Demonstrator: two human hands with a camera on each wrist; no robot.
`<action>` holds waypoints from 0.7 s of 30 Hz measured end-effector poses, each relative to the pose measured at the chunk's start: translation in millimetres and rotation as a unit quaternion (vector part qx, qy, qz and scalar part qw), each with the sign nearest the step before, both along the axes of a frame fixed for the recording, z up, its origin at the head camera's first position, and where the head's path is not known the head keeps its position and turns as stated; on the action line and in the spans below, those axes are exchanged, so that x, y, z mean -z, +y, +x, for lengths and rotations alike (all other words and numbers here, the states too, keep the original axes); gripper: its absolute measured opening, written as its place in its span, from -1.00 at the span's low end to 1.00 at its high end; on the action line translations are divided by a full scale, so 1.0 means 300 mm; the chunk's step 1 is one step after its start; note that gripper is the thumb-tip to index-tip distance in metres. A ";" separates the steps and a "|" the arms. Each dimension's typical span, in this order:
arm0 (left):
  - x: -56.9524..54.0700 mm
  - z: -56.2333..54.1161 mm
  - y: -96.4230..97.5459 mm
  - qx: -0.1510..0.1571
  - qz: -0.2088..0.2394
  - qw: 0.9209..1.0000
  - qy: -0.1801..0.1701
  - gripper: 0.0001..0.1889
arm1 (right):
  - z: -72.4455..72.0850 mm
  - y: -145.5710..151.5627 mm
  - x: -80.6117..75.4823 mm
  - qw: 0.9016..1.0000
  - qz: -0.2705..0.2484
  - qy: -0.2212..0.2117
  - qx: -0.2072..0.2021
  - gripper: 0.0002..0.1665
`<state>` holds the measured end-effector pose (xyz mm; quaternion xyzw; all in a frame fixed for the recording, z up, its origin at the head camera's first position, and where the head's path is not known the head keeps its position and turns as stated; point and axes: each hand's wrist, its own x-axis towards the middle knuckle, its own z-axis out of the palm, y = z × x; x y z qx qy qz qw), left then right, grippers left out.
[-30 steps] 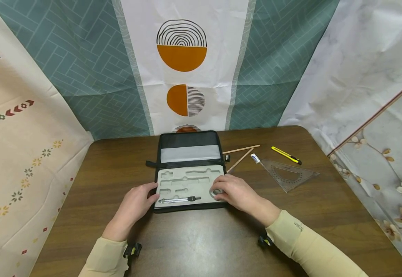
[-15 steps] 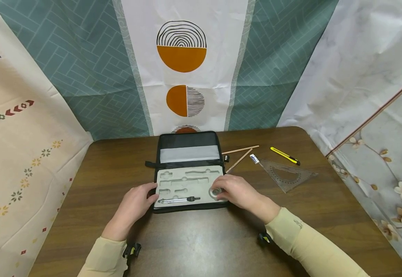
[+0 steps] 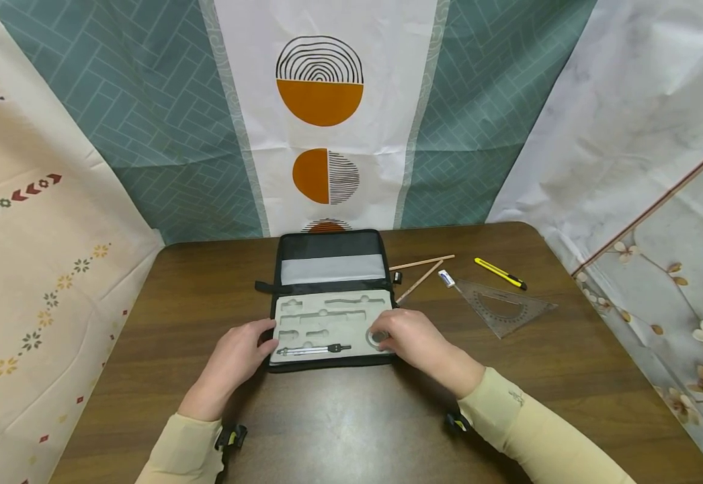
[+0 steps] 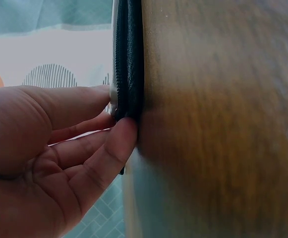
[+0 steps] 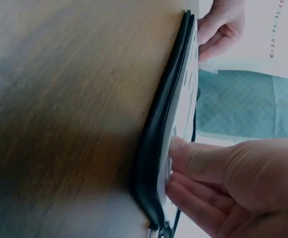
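An unzipped black zip case (image 3: 330, 243) lies flat on the table, its pale moulded tray (image 3: 339, 328) towards me. A compass (image 3: 314, 349) rests in the tray's front slot; several other shaped recesses hold nothing. My left hand (image 3: 238, 356) pinches the case's left edge, thumb and fingertips on the rim in the left wrist view. Over the tray's right end, my right hand (image 3: 415, 336) has thumb and fingers around a small round grey thing (image 3: 379, 336) in the circular recess. In the right wrist view the right fingertips (image 5: 179, 148) are at the tray surface and mostly hide it.
Right of the case lie two wooden pencils (image 3: 422, 262), a small black sharpener (image 3: 397, 277), a white eraser (image 3: 446, 278), a clear set square (image 3: 503, 309) and a yellow box cutter (image 3: 500, 273). The wooden table (image 3: 339, 417) backs onto hanging cloths.
My right hand has shifted very slightly at the round recess, with the fingers drawn a little closer together. The left hand, the case and the compass stay where they were.
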<state>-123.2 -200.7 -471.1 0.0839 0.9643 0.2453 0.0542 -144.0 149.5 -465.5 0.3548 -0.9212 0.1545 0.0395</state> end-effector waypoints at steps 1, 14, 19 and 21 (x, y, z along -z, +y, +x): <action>0.000 0.000 0.000 0.000 0.000 1.000 0.000 -0.53 | 0.003 -0.006 -0.004 1.000 0.002 -0.001 0.007 -0.64; 0.004 -0.002 -0.002 0.002 -0.003 1.000 0.008 -0.54 | 0.016 -0.057 -0.015 0.998 0.044 0.009 0.037 -0.70; 0.002 -0.001 -0.002 0.003 -0.002 1.000 0.007 -0.53 | 0.010 -0.049 -0.013 0.999 0.036 0.007 0.028 -0.68; -0.001 0.000 -0.002 0.002 -0.001 1.000 0.005 -0.53 | 0.009 -0.046 -0.018 0.999 0.032 0.001 0.027 -0.69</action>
